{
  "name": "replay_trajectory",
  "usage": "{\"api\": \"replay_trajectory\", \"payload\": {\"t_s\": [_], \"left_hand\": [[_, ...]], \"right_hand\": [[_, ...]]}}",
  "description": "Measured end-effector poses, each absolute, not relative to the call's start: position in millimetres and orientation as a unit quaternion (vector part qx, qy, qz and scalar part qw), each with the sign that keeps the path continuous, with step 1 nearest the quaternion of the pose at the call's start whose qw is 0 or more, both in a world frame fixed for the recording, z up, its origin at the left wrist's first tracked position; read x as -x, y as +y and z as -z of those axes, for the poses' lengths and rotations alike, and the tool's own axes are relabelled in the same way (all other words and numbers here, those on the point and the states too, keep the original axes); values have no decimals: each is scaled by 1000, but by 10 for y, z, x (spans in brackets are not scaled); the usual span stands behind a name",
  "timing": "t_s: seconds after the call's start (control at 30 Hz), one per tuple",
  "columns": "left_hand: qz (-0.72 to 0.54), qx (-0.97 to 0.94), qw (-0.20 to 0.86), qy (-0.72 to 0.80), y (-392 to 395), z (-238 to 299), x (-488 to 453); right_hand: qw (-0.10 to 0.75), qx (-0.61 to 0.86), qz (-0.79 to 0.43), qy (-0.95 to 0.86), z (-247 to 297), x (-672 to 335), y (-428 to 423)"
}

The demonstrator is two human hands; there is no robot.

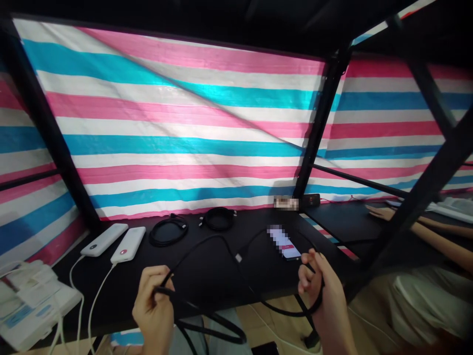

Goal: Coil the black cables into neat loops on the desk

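Note:
A long black cable (283, 311) hangs in loose loops between my two hands, above the front edge of the black table. My left hand (154, 305) is closed, pinching strands of it between thumb and fingers. My right hand (322, 298) has its fingers curled, and the cable passes around and through it. A light-coloured plug (238, 257) dangles between the hands. Just beyond my right hand lies a phone (287, 245) with a lit screen, partly blurred out. Farther back are two coiled black cables, one at left (168, 232) and another coil (218, 219) beside it.
Two white power banks (104, 240) with white cords lie at left on the black table (207, 256). A white power strip with plugs (37, 305) is at the left edge. Dark metal posts (321, 123) frame the table. Another person's arm (436, 241) reaches in at right.

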State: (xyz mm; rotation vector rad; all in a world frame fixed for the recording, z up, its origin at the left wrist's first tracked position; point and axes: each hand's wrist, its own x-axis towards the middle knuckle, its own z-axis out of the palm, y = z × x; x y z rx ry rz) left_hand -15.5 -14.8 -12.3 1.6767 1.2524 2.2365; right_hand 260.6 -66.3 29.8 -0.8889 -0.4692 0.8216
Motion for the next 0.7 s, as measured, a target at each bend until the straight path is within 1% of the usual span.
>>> {"api": "replay_trajectory", "payload": {"t_s": [0.07,0.13,0.2,0.33,0.47,0.63,0.7], "left_hand": [[-703,-631,-21,327,-174,46,123],[-653,-693,-49,302,-211,-40,66],[-593,-736,-39,325,-239,-100,-6],[-538,-783,-14,312,-226,-94,-87],[-514,-792,48,325,-196,-9,-79],[-548,-736,170,359,-224,70,-118],[-556,-723,193,363,-235,63,-111]], "right_hand": [[780,429,-381,-249,-288,-2553,-653],[765,430,-395,-272,-272,-2482,-639],[738,429,-424,-304,-248,-2406,-617],[664,443,-452,-399,-175,-2323,-572],[598,472,-440,-476,-119,-2338,-567],[504,492,-444,-554,-160,-2295,-572],[481,494,-440,-576,-173,-2278,-565]]}}
